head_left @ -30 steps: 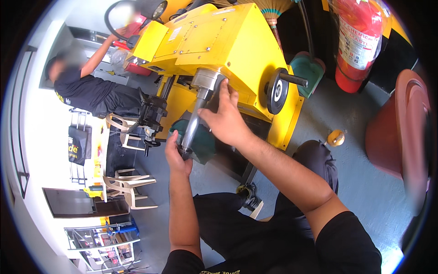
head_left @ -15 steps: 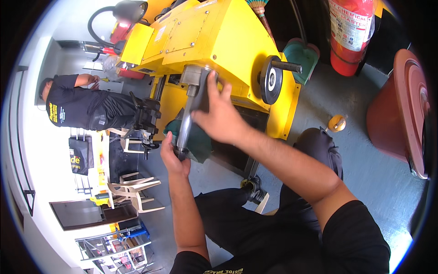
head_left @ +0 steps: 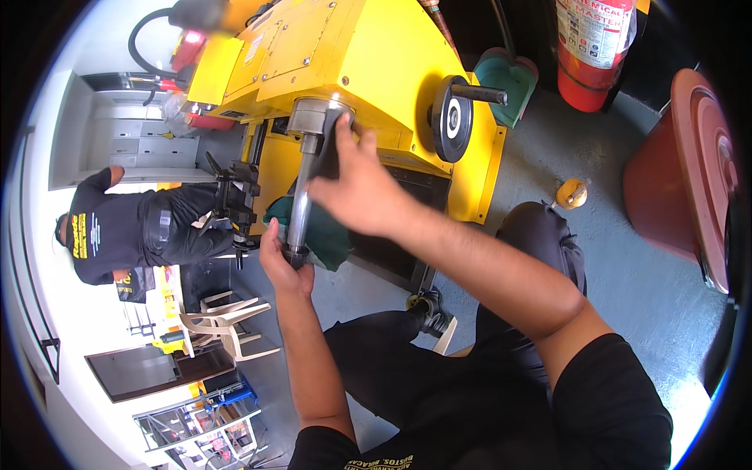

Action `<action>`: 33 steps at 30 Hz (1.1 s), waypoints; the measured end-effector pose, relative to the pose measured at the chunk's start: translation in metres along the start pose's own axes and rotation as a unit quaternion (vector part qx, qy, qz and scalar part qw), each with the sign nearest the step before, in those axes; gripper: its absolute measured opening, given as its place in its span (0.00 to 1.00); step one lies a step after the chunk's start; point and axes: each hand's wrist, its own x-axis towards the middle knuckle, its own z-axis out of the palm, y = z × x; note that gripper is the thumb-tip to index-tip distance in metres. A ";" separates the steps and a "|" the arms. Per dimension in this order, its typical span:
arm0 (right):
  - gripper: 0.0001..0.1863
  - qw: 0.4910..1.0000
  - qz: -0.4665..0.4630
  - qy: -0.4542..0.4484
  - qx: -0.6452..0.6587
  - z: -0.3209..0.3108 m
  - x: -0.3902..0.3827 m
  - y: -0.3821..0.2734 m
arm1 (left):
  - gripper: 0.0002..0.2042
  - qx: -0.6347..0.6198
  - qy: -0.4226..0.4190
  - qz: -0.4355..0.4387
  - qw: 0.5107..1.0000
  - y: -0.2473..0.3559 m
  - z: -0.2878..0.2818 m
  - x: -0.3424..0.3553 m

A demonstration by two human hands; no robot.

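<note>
A bright metal shaft (head_left: 300, 205) sticks out toward me from a round metal collar (head_left: 310, 116) on a yellow machine (head_left: 368, 74). My left hand (head_left: 283, 265) is closed around the shaft's dark near end (head_left: 294, 254). Higher up, my right hand (head_left: 363, 188) presses a dark grey sheet (head_left: 328, 154), perhaps abrasive paper, along the shaft's right side by the collar. Its thumb and fingers are bent over the sheet, with the fingertips near the collar. Behind the shaft hangs a green cloth (head_left: 327, 239); whether either hand touches it, I cannot tell.
A black handwheel (head_left: 453, 117) juts from the machine's right side. Right of it are a green dustpan (head_left: 505, 84), a fire extinguisher (head_left: 589, 59), a reddish-brown bin (head_left: 666, 188) and a small yellow round thing (head_left: 573, 193). A co-worker (head_left: 133, 227) and plastic chairs (head_left: 223, 321) are at left.
The whole view has shifted slightly, so the machine and my hands appear farther left and higher. My hands keep their places on the shaft. The co-worker at left has turned and lowered an arm.
</note>
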 end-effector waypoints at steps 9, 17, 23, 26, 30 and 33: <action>0.58 0.999 0.017 -0.048 0.012 -0.013 -0.005 -0.008 | 0.19 -0.004 0.017 -0.011 1.000 0.002 0.009 -0.006; 0.56 0.999 -0.007 0.000 0.054 -0.013 0.003 0.000 | 0.21 0.008 0.002 -0.010 1.000 -0.001 0.001 0.000; 0.57 1.000 0.009 -0.001 -0.003 -0.009 0.005 0.000 | 0.18 -0.013 -0.015 -0.007 1.000 0.003 0.011 -0.002; 0.56 0.997 -0.014 -0.011 -0.072 0.003 -0.018 -0.010 | 0.18 -0.012 -0.009 -0.005 1.000 0.001 0.005 -0.005; 0.57 0.995 -0.010 -0.056 -0.080 0.006 -0.016 -0.007 | 0.21 -0.003 -0.010 -0.007 1.000 -0.001 -0.007 0.002; 0.57 0.999 -0.034 -0.012 -0.011 0.014 -0.019 0.003 | 0.21 -0.009 -0.019 -0.005 1.000 -0.002 -0.006 0.003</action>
